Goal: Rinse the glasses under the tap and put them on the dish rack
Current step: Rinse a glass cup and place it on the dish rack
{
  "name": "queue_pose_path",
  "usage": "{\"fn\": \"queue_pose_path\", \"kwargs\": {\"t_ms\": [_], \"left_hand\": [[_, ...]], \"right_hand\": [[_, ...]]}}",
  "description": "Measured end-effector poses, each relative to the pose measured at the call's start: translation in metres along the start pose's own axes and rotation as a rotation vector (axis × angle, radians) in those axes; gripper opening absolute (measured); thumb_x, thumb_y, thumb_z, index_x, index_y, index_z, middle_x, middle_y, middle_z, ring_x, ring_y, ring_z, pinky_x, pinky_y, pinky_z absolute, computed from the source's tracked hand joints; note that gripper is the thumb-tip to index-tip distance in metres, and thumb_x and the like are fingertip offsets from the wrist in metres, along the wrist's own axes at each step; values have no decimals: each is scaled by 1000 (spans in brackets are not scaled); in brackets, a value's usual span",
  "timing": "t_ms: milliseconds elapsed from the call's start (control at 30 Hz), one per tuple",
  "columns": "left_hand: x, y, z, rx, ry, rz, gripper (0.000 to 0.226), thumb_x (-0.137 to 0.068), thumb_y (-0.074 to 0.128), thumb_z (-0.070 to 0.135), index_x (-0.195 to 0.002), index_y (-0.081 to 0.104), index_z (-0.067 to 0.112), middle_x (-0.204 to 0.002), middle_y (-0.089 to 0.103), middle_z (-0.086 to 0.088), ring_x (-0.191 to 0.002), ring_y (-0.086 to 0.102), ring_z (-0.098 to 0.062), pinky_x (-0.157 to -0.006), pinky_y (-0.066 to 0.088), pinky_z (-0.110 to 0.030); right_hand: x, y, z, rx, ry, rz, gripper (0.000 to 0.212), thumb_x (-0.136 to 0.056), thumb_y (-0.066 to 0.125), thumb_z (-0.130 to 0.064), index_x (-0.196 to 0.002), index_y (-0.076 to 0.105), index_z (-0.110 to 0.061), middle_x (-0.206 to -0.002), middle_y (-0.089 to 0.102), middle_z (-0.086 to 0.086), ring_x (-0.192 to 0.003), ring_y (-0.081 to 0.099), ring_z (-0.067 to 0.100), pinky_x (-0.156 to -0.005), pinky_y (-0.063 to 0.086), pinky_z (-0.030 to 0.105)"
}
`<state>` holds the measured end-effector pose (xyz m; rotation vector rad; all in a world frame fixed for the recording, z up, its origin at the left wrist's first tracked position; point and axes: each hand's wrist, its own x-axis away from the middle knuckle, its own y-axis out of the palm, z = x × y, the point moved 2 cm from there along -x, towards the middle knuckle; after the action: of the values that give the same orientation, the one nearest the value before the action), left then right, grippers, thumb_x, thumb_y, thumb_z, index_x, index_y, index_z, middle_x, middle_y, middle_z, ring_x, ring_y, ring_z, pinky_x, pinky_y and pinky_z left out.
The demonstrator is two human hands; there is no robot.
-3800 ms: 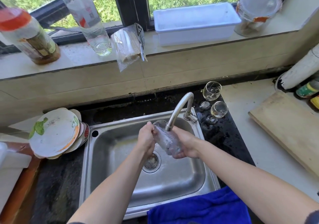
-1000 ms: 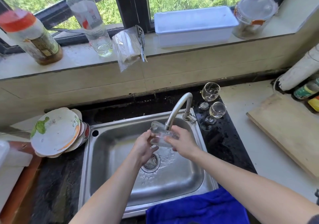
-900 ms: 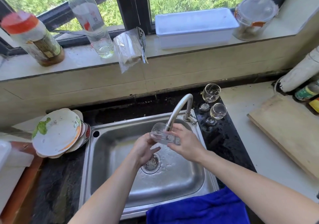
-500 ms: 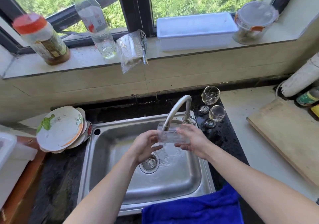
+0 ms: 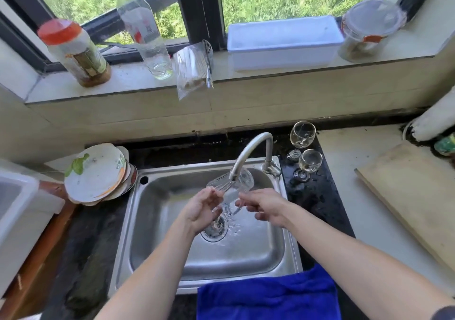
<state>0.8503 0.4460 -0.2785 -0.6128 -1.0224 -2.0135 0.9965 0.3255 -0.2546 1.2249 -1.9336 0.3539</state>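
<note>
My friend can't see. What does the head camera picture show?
The left hand and right hand hold a glass under the running tap, over a sink. Two wine glasses stand right of the tap; plates sit left of the sink.

One head-worn wide-angle camera is looking forward and down, close above the left hand (image 5: 202,208) and right hand (image 5: 264,205), with the stainless steel sink (image 5: 172,245) below them.
</note>
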Motion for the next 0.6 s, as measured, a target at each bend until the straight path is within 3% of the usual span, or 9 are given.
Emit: {"fn": "queue_pose_path", "kwargs": {"t_ms": [133, 233, 300, 367, 467, 600], "left_hand": [[-2, -11, 6, -12, -46, -46, 23, -98, 42, 15, -78, 53, 16, -74, 65, -3, -71, 62, -16, -66, 41, -31], [-8, -17, 8, -39, -103, -89, 22, -98, 43, 16, -79, 52, 16, -71, 65, -3, -72, 63, -17, -70, 44, -34], [-13, -22, 8, -123, -159, -105, 21, -98, 45, 17, -78, 53, 14, -70, 65, -4, -77, 60, -20, -73, 46, -36], [-18, -28, 7, -357, -230, -111, 22, -98, 47, 22, -80, 55, 13, -71, 67, -6, -77, 58, -22, -74, 45, -35], [-22, -29, 4, -812, -263, -118, 11, -95, 53, 20, -92, 57, 10, -75, 65, -10, -67, 57, -21, -60, 43, -26], [-23, -14, -4, -1114, -107, -107, 8, -92, 52, 10, -85, 55, 7, -68, 59, -11, -53, 48, -19, -47, 32, -20]], "right_hand": [[3, 6, 5, -44, 48, -45, 20, -90, 66, -22, -103, 67, -7, -94, 73, 10, -57, 47, 9, -40, 30, 15], [5, 26, 21, -215, 28, -25, 27, -94, 60, -23, -116, 60, -7, -96, 67, 11, -63, 57, 14, -47, 38, 18], [5, 37, 30, -243, -59, 83, 27, -96, 57, -22, -115, 58, -3, -90, 62, 7, -64, 54, 12, -53, 44, 21], [6, 42, 39, -182, -141, 231, 21, -98, 54, -18, -107, 59, 0, -83, 59, 5, -61, 51, 10, -55, 49, 22], [16, 41, 54, 5, -237, 384, 15, -99, 50, -15, -90, 55, -4, -81, 61, 9, -55, 54, 14, -54, 50, 30], [50, 37, 82, 220, -265, 565, 20, -97, 53, -22, -80, 52, -12, -78, 65, 5, -59, 61, 18, -56, 50, 34]]}}
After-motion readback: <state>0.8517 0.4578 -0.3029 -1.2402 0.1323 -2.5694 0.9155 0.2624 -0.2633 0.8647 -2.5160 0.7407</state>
